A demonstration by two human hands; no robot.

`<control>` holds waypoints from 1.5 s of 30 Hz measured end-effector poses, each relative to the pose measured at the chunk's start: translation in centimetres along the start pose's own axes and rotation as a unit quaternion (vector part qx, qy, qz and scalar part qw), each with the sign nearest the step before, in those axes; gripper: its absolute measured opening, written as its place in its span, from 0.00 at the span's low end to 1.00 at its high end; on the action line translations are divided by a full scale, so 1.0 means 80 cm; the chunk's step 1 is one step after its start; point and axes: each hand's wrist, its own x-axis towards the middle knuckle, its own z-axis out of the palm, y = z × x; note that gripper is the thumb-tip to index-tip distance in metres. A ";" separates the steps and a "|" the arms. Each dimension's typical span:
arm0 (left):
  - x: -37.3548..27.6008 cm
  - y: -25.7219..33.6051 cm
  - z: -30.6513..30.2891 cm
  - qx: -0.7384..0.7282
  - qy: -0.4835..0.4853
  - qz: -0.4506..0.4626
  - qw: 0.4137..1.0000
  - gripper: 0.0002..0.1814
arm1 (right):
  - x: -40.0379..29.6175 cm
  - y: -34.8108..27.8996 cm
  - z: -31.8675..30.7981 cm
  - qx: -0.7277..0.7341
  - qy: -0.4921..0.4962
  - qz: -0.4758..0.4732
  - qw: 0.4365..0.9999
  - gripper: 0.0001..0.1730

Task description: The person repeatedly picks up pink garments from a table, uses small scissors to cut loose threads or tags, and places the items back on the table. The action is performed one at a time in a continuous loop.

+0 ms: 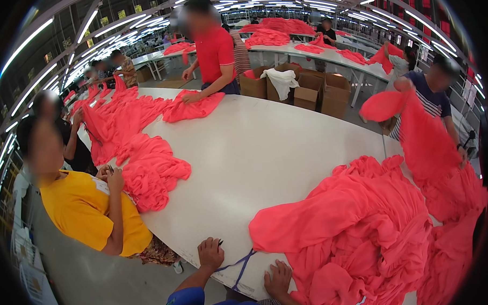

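My left hand [211, 252] rests at the near edge of a long white table [228, 161], curled round a small dark tool whose tip shows beside the fingers; its kind is unclear. To its right, my right hand [278, 278] lies on the tabletop with fingers bent and apart, holding nothing visible, beside a large heap of coral-red fabric [351, 217]. Between the hands, a purple-blue cord [242, 267] runs from the fabric's edge over the table edge. A small white tag [361, 301] shows low on the heap.
A person in yellow [80, 210] stands left beside another coral pile [152, 172]. Across the table, a person in red [214, 52] handles a coral piece. At right, a person in a dark striped shirt [427, 93] lifts coral fabric. Cardboard boxes [334, 97] stand beyond the table.
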 end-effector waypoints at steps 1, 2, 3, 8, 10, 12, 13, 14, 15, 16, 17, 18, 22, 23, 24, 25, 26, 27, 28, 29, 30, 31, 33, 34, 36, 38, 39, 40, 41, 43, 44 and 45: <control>0.000 0.000 0.000 0.000 0.003 0.002 1.000 0.19 | 0.000 -0.001 0.000 0.002 -0.001 0.001 1.000 0.20; 0.000 0.000 -0.001 0.005 0.002 0.001 1.000 0.19 | 0.000 -0.002 -0.001 0.004 -0.001 0.002 1.000 0.20; -0.001 0.000 -0.003 0.009 -0.001 0.000 1.000 0.19 | -0.001 -0.003 -0.002 0.006 -0.002 0.005 1.000 0.20; 0.000 -0.001 0.000 0.012 0.001 0.003 1.000 0.20 | 0.000 -0.003 -0.003 0.001 0.003 -0.003 1.000 0.19; -0.001 -0.001 0.000 0.014 0.000 0.003 1.000 0.20 | 0.000 -0.003 -0.002 0.004 0.003 -0.002 1.000 0.19; 0.000 0.000 -0.002 0.014 -0.005 0.001 1.000 0.20 | 0.001 -0.003 -0.002 0.004 0.006 -0.003 1.000 0.19; 0.000 0.001 -0.002 0.013 -0.007 0.001 1.000 0.20 | 0.001 -0.003 -0.003 0.005 0.004 0.000 1.000 0.19; 0.000 0.001 0.000 0.013 -0.008 0.000 1.000 0.20 | 0.000 -0.002 -0.003 0.006 0.003 0.003 1.000 0.19; -0.001 0.001 0.000 0.015 -0.009 -0.002 1.000 0.20 | 0.001 -0.003 -0.002 0.009 0.001 0.005 1.000 0.19; -0.001 0.000 0.000 0.017 -0.009 -0.004 1.000 0.20 | 0.000 -0.002 -0.001 0.009 0.000 0.005 1.000 0.19; -0.001 -0.001 0.000 0.015 -0.009 -0.004 1.000 0.20 | 0.000 -0.002 0.001 0.008 -0.001 0.004 1.000 0.19; 0.000 -0.001 -0.001 0.011 -0.008 -0.004 1.000 0.20 | 0.000 -0.002 0.000 0.007 -0.002 0.004 1.000 0.19; -0.003 -0.003 0.003 0.011 -0.007 -0.006 1.000 0.20 | 0.000 -0.002 0.000 0.003 -0.011 0.006 1.000 0.19; -0.004 -0.004 0.004 0.010 -0.007 -0.007 1.000 0.21 | 0.000 -0.002 0.000 0.002 -0.011 0.004 1.000 0.19; -0.003 -0.003 0.004 0.008 -0.008 -0.007 1.000 0.21 | 0.000 -0.001 0.000 0.000 -0.011 0.004 1.000 0.19; -0.003 -0.003 0.003 0.006 -0.008 -0.006 1.000 0.21 | 0.000 -0.001 0.001 0.001 -0.011 0.004 1.000 0.19; -0.003 -0.003 0.003 0.006 -0.011 -0.008 1.000 0.21 | -0.001 0.000 0.001 0.002 -0.011 0.004 1.000 0.19; -0.003 -0.002 0.002 0.006 -0.014 -0.009 1.000 0.21 | 0.000 0.000 0.001 0.003 -0.011 0.002 1.000 0.19; -0.002 -0.002 0.001 0.005 -0.016 -0.011 1.000 0.21 | 0.001 0.000 0.001 0.004 -0.011 0.003 1.000 0.20; -0.002 -0.002 0.002 0.007 -0.015 -0.011 1.000 0.21 | 0.001 0.000 0.001 0.006 -0.011 0.003 1.000 0.20; -0.002 -0.003 0.003 0.009 -0.015 -0.012 1.000 0.20 | 0.000 -0.001 0.000 0.007 -0.011 0.003 1.000 0.20; -0.003 -0.004 0.003 0.012 -0.015 -0.012 1.000 0.20 | 0.000 -0.002 -0.001 0.005 -0.013 0.004 1.000 0.20; -0.004 -0.005 0.003 0.012 -0.010 -0.008 1.000 0.20 | 0.001 -0.002 -0.001 -0.002 -0.014 0.005 1.000 0.20; -0.004 -0.004 0.004 0.010 -0.007 -0.006 1.000 0.20 | 0.000 -0.001 -0.001 0.000 -0.012 0.005 1.000 0.20; -0.004 -0.003 0.002 0.009 -0.007 -0.008 1.000 0.19 | -0.001 -0.001 0.001 0.008 -0.010 0.005 1.000 0.20; -0.004 -0.003 0.002 0.007 -0.008 -0.010 1.000 0.19 | -0.001 0.000 0.001 0.003 -0.008 0.001 1.000 0.20; -0.004 -0.003 0.002 0.006 -0.008 -0.010 1.000 0.20 | -0.001 -0.001 0.000 0.002 -0.007 -0.001 1.000 0.20; -0.003 -0.003 0.002 0.005 -0.007 -0.010 1.000 0.20 | 0.000 0.000 0.001 0.002 -0.006 -0.001 1.000 0.20; -0.003 -0.003 0.002 0.005 -0.007 -0.011 1.000 0.20 | -0.001 0.001 0.002 0.001 -0.005 -0.002 1.000 0.20; -0.003 -0.004 0.003 0.004 -0.008 -0.010 1.000 0.20 | 0.000 0.000 0.002 0.000 -0.003 -0.002 1.000 0.20; -0.003 -0.004 0.004 0.006 -0.008 -0.009 1.000 0.20 | 0.000 0.000 0.002 0.000 -0.002 -0.003 1.000 0.20; -0.004 -0.004 0.004 0.007 -0.008 -0.009 1.000 0.20 | 0.000 0.000 0.001 -0.002 -0.002 -0.004 1.000 0.20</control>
